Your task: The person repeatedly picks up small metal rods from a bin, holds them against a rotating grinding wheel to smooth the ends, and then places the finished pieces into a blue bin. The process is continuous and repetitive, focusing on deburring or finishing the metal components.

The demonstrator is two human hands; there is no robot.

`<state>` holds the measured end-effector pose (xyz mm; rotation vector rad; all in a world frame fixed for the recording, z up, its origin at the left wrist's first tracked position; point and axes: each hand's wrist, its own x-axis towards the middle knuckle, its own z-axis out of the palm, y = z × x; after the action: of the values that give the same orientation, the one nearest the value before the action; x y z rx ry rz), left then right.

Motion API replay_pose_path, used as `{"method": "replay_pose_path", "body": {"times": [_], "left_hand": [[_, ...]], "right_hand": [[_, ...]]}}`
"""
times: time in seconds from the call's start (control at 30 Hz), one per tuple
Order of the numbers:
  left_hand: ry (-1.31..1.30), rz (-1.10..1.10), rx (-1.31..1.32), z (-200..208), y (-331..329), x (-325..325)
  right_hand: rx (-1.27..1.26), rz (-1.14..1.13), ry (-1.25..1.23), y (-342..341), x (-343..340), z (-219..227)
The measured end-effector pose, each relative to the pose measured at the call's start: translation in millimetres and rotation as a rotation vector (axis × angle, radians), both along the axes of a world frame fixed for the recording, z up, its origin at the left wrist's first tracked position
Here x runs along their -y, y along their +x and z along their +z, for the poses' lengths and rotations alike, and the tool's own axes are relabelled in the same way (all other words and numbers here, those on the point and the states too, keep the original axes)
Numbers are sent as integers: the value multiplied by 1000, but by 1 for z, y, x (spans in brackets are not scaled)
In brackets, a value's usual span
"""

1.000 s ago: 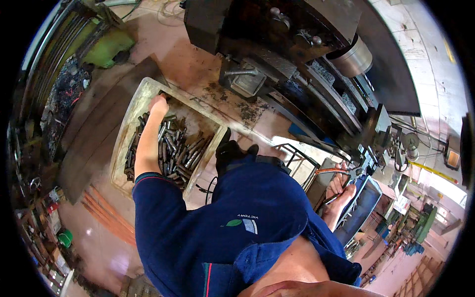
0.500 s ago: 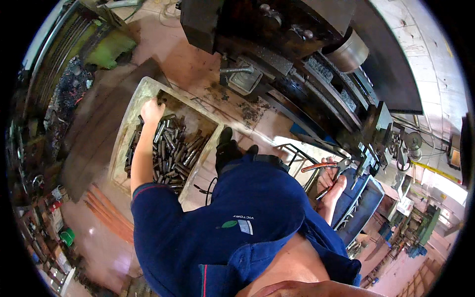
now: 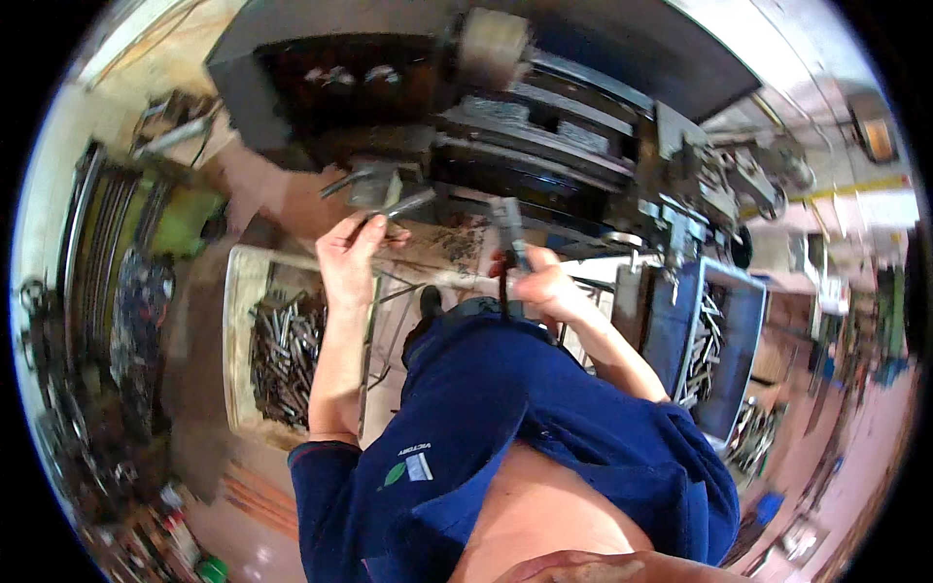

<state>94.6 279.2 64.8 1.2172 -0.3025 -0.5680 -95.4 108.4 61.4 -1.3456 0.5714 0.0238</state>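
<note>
Left hand (image 3: 348, 255) raised above the crate (image 3: 243, 340), fingers pinched shut on a thin metal rod (image 3: 403, 204), its tip up near the machine (image 3: 505, 107). Right hand (image 3: 533, 282) closed around a dark tool (image 3: 510, 233), held upright just before the machine bed. Crate down at left, full of grey metal rods (image 3: 282, 355). Blue bin (image 3: 719, 350) at right, also holding metal pieces. Blue shirt (image 3: 505, 428) low in view. Picture blurred; finer details hard to tell.
</note>
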Motion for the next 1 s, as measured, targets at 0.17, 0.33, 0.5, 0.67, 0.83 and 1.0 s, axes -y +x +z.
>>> {"method": "replay_pose_path", "body": {"times": [0.17,0.33,0.5,0.67,0.83,1.0], "left_hand": [[8,-175,-22,6,-41,59],[46,-301,-40,-6,-59,77],[87,-395,-91,-9,-65,87],[76,-448,-103,-11,-62,94],[55,-561,-134,-23,-48,98],[96,-562,-150,-26,-31,97]], "right_hand": [[-103,90,-186,-8,6,17],[-129,-67,-210,-28,3,11],[-150,-156,-214,-32,-2,17],[-308,-239,-335,-23,-9,31],[-370,-250,-577,-20,-14,3],[-202,-453,-223,-9,-21,8]]}}
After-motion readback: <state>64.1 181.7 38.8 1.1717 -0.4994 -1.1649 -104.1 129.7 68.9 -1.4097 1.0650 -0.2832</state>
